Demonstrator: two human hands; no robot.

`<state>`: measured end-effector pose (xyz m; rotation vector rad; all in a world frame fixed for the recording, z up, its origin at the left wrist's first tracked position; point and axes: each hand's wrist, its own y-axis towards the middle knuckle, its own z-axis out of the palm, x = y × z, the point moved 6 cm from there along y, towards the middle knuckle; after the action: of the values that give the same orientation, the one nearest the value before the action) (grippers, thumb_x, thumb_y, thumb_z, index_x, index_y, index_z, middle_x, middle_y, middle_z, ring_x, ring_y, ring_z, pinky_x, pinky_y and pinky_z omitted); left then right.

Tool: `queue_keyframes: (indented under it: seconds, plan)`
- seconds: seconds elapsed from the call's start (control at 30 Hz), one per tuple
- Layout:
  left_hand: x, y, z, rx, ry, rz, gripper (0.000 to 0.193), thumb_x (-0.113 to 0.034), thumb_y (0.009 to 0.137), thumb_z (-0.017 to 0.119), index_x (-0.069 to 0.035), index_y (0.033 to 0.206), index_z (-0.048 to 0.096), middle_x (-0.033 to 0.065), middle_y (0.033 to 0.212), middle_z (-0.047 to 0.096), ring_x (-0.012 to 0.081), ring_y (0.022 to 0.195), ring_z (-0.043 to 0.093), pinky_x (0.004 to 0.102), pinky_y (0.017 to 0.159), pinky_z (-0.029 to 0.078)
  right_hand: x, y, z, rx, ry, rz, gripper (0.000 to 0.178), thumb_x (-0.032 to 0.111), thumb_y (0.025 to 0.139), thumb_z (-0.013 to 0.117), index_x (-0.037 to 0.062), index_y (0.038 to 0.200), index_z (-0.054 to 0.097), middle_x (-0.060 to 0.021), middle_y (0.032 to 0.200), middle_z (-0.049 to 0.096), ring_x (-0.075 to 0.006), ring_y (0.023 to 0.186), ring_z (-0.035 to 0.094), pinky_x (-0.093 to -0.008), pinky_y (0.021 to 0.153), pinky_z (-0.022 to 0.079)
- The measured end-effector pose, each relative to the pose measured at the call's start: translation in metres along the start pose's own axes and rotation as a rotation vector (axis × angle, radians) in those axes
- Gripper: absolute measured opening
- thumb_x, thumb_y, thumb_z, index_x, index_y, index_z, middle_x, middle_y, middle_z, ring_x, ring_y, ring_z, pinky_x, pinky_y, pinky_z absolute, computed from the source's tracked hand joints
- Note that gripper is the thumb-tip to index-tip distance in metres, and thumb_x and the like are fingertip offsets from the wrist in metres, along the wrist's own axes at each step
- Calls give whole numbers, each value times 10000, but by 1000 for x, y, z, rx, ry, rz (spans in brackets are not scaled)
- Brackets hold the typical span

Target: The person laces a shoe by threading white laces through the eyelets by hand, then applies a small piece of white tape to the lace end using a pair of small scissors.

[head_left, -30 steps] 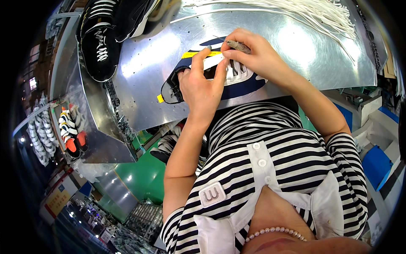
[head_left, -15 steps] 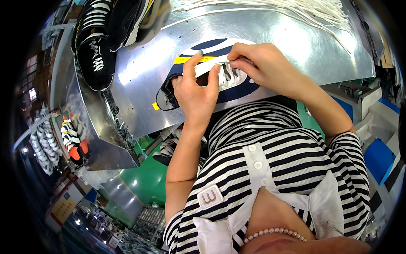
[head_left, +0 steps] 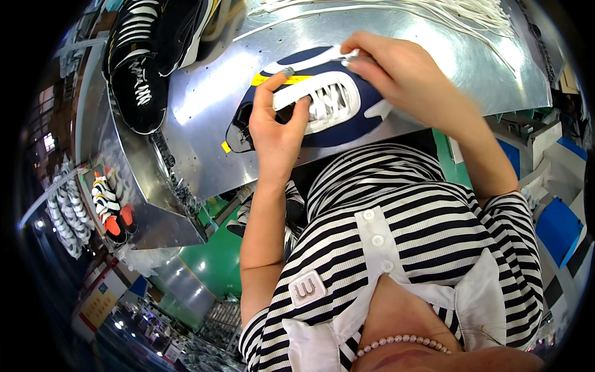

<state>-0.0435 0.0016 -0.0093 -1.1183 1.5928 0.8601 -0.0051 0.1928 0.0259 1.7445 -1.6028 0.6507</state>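
A navy shoe upper point(head_left: 370, 102) with white side overlays and a yellow strip lies on the metal table, its opening toward the left. White shoelace point(head_left: 331, 102) criss-crosses the white eyelet panel. My left hand point(head_left: 276, 133) grips the upper at the opening, thumb inside by the lacing and fingers over the panel's far edge. Just beyond the panel's far right side, my right hand point(head_left: 403, 71) is closed in a pinch on something small and white that looks like a lace end. Its fingers hide most of it.
The metal table point(head_left: 204, 149) carries a bundle of white laces point(head_left: 446, 15) along its far edge. Black laced shoes point(head_left: 139, 87) stand at the far left. Lower left, orange-and-white shoes point(head_left: 106, 201) sit beside a rack. Blue-and-white bins point(head_left: 558, 232) are at the right.
My right hand has moved away from the eyelet panel, up and slightly right, uncovering the lacing. The upper and my left hand have shifted slightly left.
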Motion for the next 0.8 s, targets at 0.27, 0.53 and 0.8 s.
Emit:
queue_keyframes:
  seconds: [0.27, 0.53, 0.8]
  plan:
    - [-7, 2, 3, 138, -199, -231, 398, 44, 850, 661, 7, 1210, 497, 111, 1059, 644, 132, 890, 650, 256, 781, 536, -34, -1, 41, -263, 53, 159, 198, 195, 864, 651, 115, 1045, 667, -66, 772, 681, -219, 658, 659, -330, 590, 489]
    - [-4, 9, 5, 158, -306, -304, 478, 15, 869, 662, 15, 1281, 420, 137, 1058, 641, 158, 914, 658, 260, 783, 544, 8, 1, 24, -139, 331, -238, 188, 80, 834, 709, 67, 1022, 703, -48, 789, 705, -131, 654, 660, -245, 580, 497]
    - [-3, 11, 8, 282, -323, -333, 389, -96, 958, 582, 6, 1302, 430, 105, 1064, 646, 142, 938, 634, 278, 820, 514, -8, 6, 49, -112, 121, -249, 220, 51, 773, 707, 110, 984, 699, -65, 789, 684, -210, 647, 647, -280, 581, 499]
